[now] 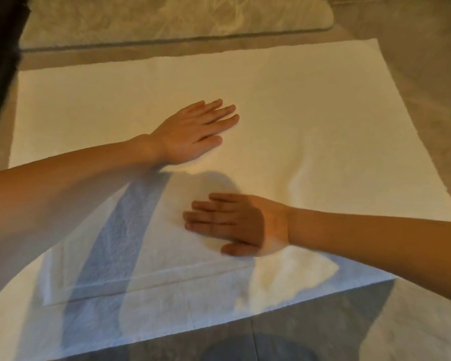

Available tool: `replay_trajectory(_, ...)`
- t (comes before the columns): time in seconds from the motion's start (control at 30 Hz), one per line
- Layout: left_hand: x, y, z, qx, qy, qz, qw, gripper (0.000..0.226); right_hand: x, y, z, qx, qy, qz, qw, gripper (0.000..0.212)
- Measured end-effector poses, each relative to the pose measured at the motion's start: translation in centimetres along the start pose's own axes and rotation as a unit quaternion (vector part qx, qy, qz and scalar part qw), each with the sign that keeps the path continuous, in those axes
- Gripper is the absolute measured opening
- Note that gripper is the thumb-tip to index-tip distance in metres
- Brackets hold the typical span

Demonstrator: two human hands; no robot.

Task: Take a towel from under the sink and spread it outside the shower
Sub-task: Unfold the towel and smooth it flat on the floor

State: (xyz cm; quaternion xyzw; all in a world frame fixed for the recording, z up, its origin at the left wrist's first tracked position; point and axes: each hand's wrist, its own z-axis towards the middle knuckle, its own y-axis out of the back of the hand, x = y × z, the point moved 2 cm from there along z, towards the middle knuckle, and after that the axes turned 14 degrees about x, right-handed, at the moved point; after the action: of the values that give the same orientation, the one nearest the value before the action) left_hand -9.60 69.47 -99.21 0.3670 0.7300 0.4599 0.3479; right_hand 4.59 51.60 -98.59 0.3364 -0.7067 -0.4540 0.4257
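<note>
A white towel (310, 105) lies spread flat on the tiled floor and fills most of the view. My left hand (193, 131) rests palm down on its middle, fingers straight and pointing right. My right hand (235, 225) lies palm down on the nearer part, fingers pointing left. Neither hand grips the cloth. A small raised wrinkle (300, 175) runs through the towel just right of the hands. A woven border stripe (151, 274) shows near the front edge. Shadows of my arms fall over the near half.
A beige plush bath mat (167, 19) lies on the floor just beyond the towel's far edge. A dark vertical surface (0, 61) stands at the far left. Grey floor tiles (414, 74) show to the right and in front.
</note>
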Motion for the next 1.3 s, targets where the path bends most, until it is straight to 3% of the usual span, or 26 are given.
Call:
replay_trajectory(0.13,-0.5,0.2,-0.2,-0.008,0.004,0.016,1.0,0.059,5.3,-2.8,-2.3,0.047,0.041,0.049,0.997,0.067)
replay_trajectory(0.33,-0.5,0.3,-0.2,-0.001,0.002,0.005,1.0,0.058,4.9,-2.1,-2.2,0.067,0.076,0.068,0.992,0.064)
replay_trajectory(0.5,-0.2,1.9,0.1,-0.017,-0.006,-0.011,1.0,0.057,-4.3,3.5,-3.0,-0.042,-0.079,0.031,0.995,0.058)
replay_trajectory(0.67,-0.5,5.2,3.3,-0.019,-0.005,0.025,1.0,0.061,-12.8,7.1,-3.7,-0.02,-0.136,0.013,0.99,0.055)
replay_trajectory(0.8,-1.7,5.0,6.5,-0.017,-0.016,0.012,1.0,0.054,-14.2,5.6,-2.8,0.032,-0.162,-0.014,0.986,0.048)
replay_trajectory(0.9,-2.0,4.4,8.4,0.018,-0.019,-0.013,1.0,0.051,-14.5,4.9,-3.0,0.013,-0.189,-0.013,0.982,0.046)
replay_trajectory(1.07,-1.9,3.5,9.6,0.025,-0.004,0.026,0.999,0.05,-13.2,4.0,-3.6,-0.01,-0.151,0.007,0.988,0.056)
replay_trajectory(1.3,-1.5,2.1,9.2,0.009,0.0,0.03,1.0,0.058,-2.5,-1.1,-8.5,-0.018,-0.067,0.037,0.997,0.064)
